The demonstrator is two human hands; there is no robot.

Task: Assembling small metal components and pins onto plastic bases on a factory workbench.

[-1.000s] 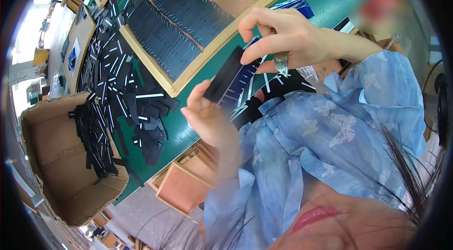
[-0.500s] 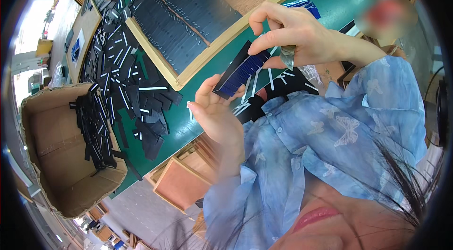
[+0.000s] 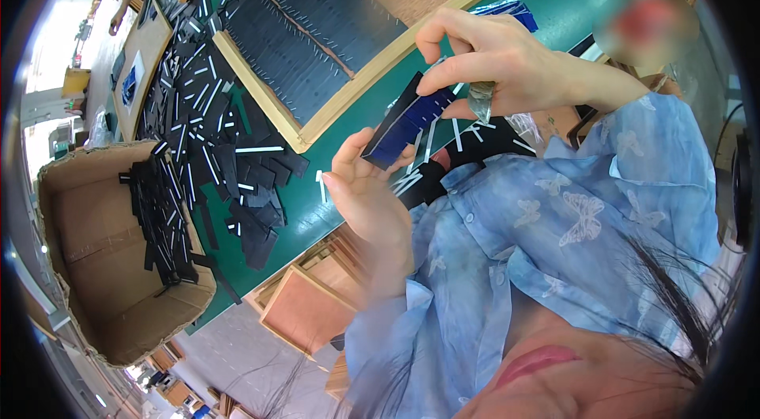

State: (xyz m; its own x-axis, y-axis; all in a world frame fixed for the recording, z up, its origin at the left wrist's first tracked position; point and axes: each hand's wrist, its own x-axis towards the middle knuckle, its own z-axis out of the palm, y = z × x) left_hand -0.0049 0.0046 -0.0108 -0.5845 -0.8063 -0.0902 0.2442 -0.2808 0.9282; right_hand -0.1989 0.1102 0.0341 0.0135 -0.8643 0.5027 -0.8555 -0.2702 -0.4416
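Between both hands a black strip (image 3: 389, 146) with a dark blue band (image 3: 408, 128) along its lower side is held at a slant above the green table. My left hand (image 3: 370, 196) has its fingers behind the strip's lower end, with the thumb standing apart. At the upper end, my right hand (image 3: 495, 61) pinches the strip with thumb and finger. A small translucent pointed piece (image 3: 480, 101) shows at the right hand's lower fingers; how it is held cannot be made out. Several white strips (image 3: 412, 175) lie under the hands, over dark cloth.
A wooden-framed board (image 3: 301, 138) carries rows of black strips. Loose black and white strips (image 3: 237, 174) are heaped left of it on the green table (image 3: 305, 201). An open cardboard box (image 3: 95, 261) stands at the left. Another person's arm (image 3: 127, 3) shows at the upper left.
The blue band shows fewer fine lines than before. Another person's arm has come into view at the upper left. Both hands have barely moved.
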